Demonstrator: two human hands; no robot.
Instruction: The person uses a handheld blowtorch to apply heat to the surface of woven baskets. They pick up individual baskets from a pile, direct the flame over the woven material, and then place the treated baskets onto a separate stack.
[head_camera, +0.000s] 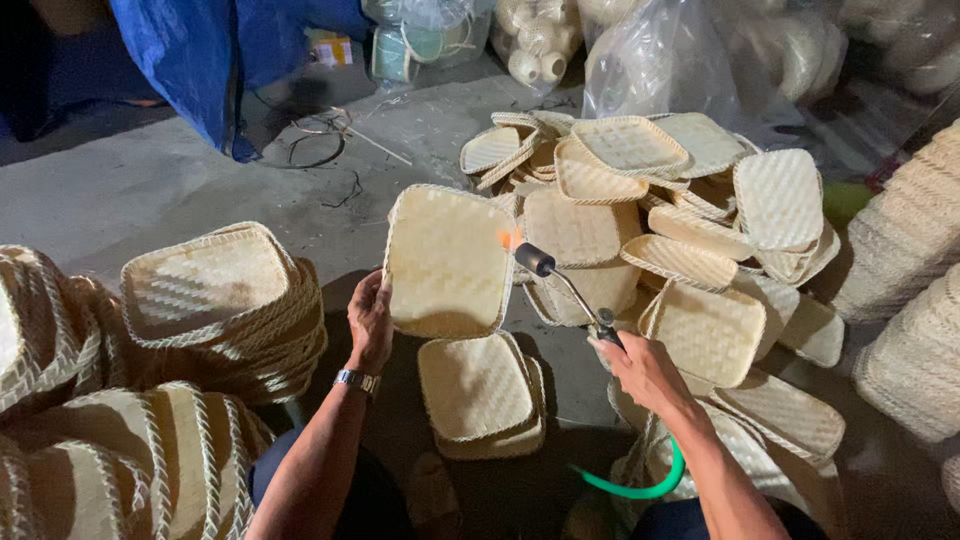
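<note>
Here, from the head view, the left hand (370, 318) grips a woven tray (448, 260) upright by its lower-left edge while the right hand (640, 368), closed round a torch (570, 290), flames its right rim, so singeing seems underway, and turning the tray likely comes next.

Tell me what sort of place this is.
Probably a small basket-making workshop or storeroom. Piles of woven square trays cover the concrete floor, more stand stacked, and clear bags of goods line the back. The left hand holds a tray; the right hand aims a gas torch at it.
</note>
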